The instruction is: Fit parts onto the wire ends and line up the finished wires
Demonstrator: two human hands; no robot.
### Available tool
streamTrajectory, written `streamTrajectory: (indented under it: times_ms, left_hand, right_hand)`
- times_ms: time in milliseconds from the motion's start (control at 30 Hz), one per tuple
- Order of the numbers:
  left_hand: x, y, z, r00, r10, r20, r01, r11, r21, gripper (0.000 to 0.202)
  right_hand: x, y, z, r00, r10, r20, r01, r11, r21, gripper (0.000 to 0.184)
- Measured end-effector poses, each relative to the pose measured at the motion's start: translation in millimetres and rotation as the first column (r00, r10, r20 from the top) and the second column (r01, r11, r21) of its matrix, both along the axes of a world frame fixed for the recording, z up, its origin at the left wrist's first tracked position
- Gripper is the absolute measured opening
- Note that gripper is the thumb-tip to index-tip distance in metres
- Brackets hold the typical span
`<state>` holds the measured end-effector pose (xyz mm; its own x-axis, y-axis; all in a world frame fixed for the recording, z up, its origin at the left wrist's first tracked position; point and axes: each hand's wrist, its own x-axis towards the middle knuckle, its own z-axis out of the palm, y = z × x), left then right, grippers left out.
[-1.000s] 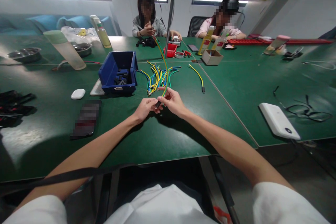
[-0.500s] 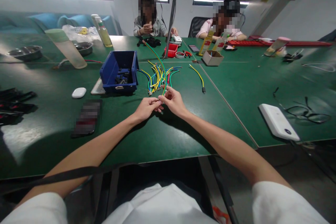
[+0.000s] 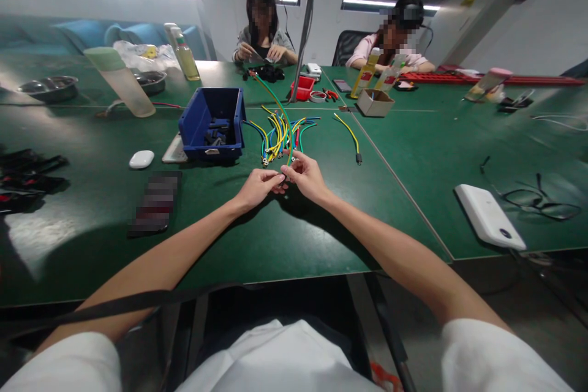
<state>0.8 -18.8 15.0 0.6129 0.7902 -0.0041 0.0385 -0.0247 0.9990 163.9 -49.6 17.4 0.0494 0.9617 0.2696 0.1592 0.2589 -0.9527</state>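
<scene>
My right hand [image 3: 307, 177] is closed around the near end of a green-and-yellow wire [image 3: 281, 101], which arcs up and away over the table. My left hand [image 3: 260, 188] meets it fingertip to fingertip, pinched at the wire's end; what sits between those fingers is hidden. Just beyond my hands lies a pile of short yellow, blue, green and red wires [image 3: 275, 135] with metal ring ends. To the right, a single yellow-green wire [image 3: 350, 132] with a black sleeve on its end lies apart. A blue bin [image 3: 211, 152] holding small black pieces stands left of the pile.
Left of my arms are a phone [image 3: 156, 203] and a white case [image 3: 141, 160]. A white power bank [image 3: 489, 217] and glasses [image 3: 542, 203] lie to the right. Beyond are a metal pole [image 3: 305, 27], a small carton [image 3: 375, 104], bottles and two seated people.
My hands stay together on the wire, with only slight finger movement. The view shifts a little. The co-worker opposite has brought both hands together over a small item.
</scene>
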Motion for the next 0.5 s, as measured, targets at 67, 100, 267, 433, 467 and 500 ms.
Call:
streamTrajectory:
  times_ms: [67,100,267,433,467,500]
  left_hand:
    - [-0.6,1.2,0.0,1.000,0.006,-0.009,-0.006,1.000,0.023,0.036]
    - [-0.8,1.8,-0.1,1.000,0.012,-0.018,-0.012,0.999,0.041,0.036]
    - [-1.1,3.5,-2.2,0.997,0.038,-0.065,-0.030,0.993,0.117,0.036]
    - [-1.5,3.4,-5.7,0.997,0.014,-0.080,-0.001,0.988,0.154,0.038]
    - [-1.8,3.2,-6.1,0.996,0.014,-0.088,0.001,0.986,0.167,0.038]
    - [-2.1,3.0,-6.5,0.995,0.017,-0.100,0.001,0.983,0.185,0.038]
  right_hand:
    - [0.1,-0.3,0.7,1.000,0.000,0.009,0.000,1.000,0.003,0.053]
    - [0.4,-0.3,0.6,1.000,-0.002,0.018,0.002,1.000,0.004,0.053]
    - [3.0,2.1,-3.3,0.998,-0.027,0.060,0.027,1.000,-0.006,0.045]
    - [3.9,5.5,-7.6,1.000,-0.008,-0.012,0.008,0.999,-0.040,0.034]
    - [4.0,6.0,-8.0,1.000,-0.002,-0.021,0.002,0.999,-0.042,0.033]
    - [4.2,6.3,-8.2,1.000,0.003,-0.023,-0.004,0.999,-0.043,0.033]
